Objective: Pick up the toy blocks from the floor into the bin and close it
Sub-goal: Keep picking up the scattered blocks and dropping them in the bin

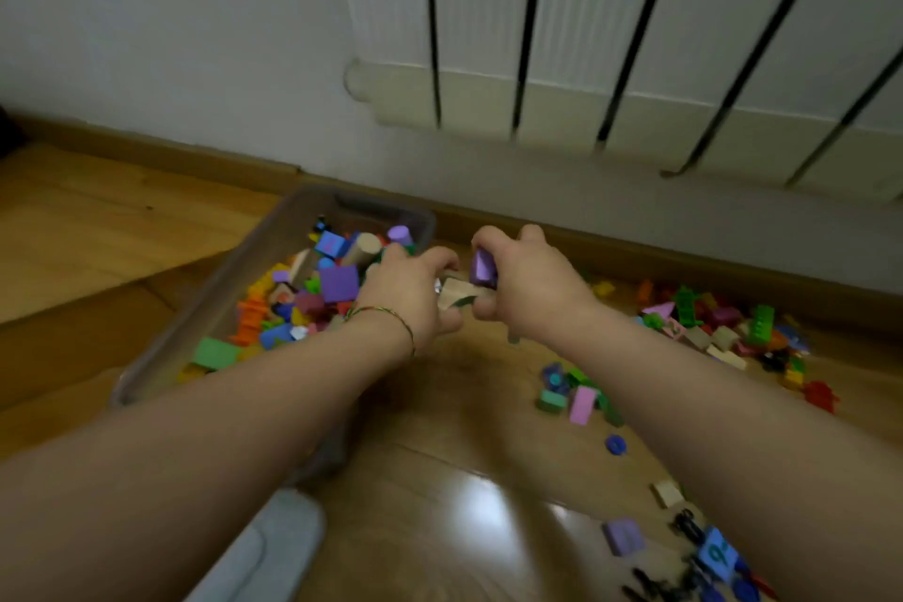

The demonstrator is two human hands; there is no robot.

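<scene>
I see the right hand [530, 291] gripping a purple block [483, 266], the left hand [413, 296] seemingly pinching a beige wooden block [455, 292]. Both hang beside the translucent grey plastic bin [273, 237].

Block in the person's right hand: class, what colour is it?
Purple. The block is gripped in the right hand, and it shows best in the head view.

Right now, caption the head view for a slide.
Left hand and right hand hold a beige block and a purple block near the bin; loose blocks litter the wooden floor.
</scene>
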